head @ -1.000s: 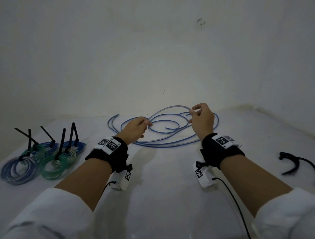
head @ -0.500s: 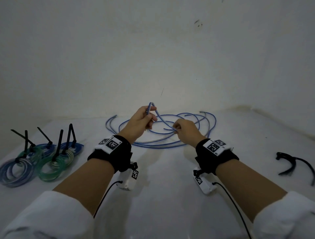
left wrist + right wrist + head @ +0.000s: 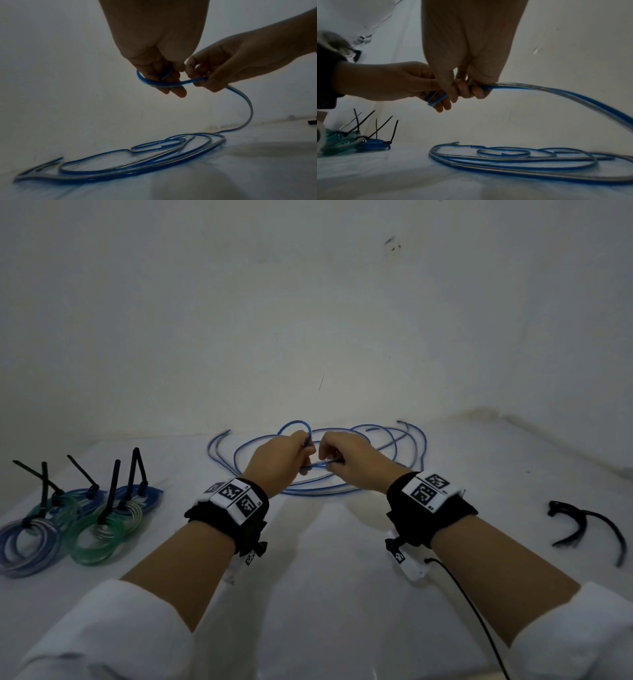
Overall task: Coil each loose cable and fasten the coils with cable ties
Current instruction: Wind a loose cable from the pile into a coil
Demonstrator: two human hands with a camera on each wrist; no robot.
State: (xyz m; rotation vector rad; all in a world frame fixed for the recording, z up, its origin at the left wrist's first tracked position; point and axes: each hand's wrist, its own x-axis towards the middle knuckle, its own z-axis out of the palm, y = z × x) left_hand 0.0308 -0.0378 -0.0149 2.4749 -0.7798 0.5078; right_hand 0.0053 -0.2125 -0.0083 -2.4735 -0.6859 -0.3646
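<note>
Since a moment ago the right hand (image 3: 352, 462) has moved in beside the left hand (image 3: 279, 462), and a small loop now stands above the left. Both hands pinch the blue cable (image 3: 171, 83) in curled fingers; its remaining length sprawls on the white table (image 3: 325, 594).

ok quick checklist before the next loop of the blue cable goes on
1. Left hand grips the first small loop of the blue cable: ok.
2. Right hand pinches the feeding length beside it: ok.
3. Slack left on the table to draw from: ok, several loose turns lie behind the hands.
4. Slack free of knots: cannot tell, turns cross each other.
5. Loose cable tie ready: ok, lying at the right, out of both hands.
6. Finished coils clear of the work: ok, grouped at the left.
</note>
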